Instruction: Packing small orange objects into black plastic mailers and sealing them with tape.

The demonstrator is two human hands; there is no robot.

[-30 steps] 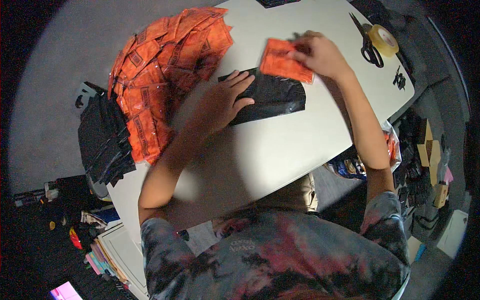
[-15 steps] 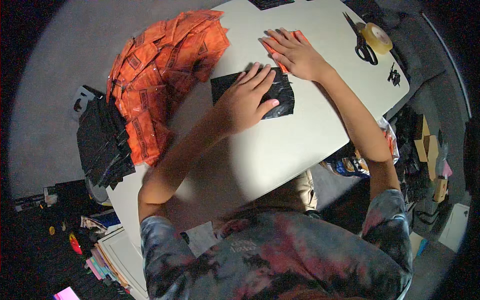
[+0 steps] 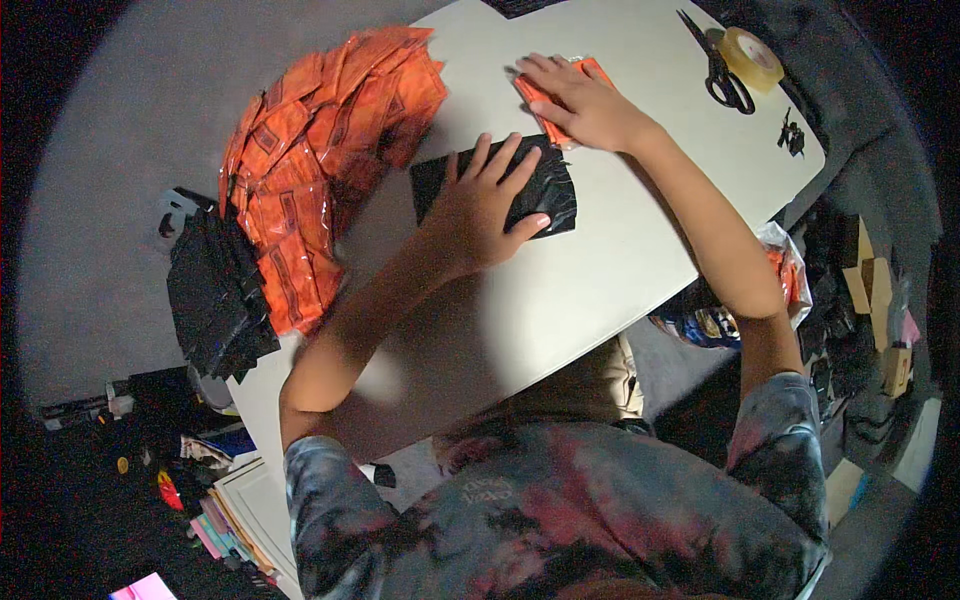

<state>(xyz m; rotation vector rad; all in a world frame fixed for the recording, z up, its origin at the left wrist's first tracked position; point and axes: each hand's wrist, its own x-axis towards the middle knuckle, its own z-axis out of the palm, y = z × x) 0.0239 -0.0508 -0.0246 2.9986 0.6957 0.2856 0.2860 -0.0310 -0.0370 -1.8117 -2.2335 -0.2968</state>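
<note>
My left hand [image 3: 483,212] lies with spread fingers on a flat black plastic bag [image 3: 553,192] in the middle of the white table [image 3: 570,290]. Just beyond it to the right, my right hand [image 3: 583,105] rests with its fingers stretched out over an orange packet [image 3: 597,72] in clear wrap. The hand covers much of that packet. A large heap of similar orange packets [image 3: 345,120] spreads along the table's left side. Next to the heap, a stack of black bags [image 3: 215,290] hangs over the left edge.
Black-handled scissors [image 3: 720,75] and a roll of clear tape [image 3: 752,60] lie at the far right, with small black bits [image 3: 791,134] nearer. Cardboard boxes [image 3: 870,290] stand on the floor at right. Folders [image 3: 245,520] and clutter sit at lower left.
The right hand has shifted slightly on the orange packet, its thumb now lying across it. The left hand stays on the black bag, fingers a little more spread. The whole view has turned slightly.
</note>
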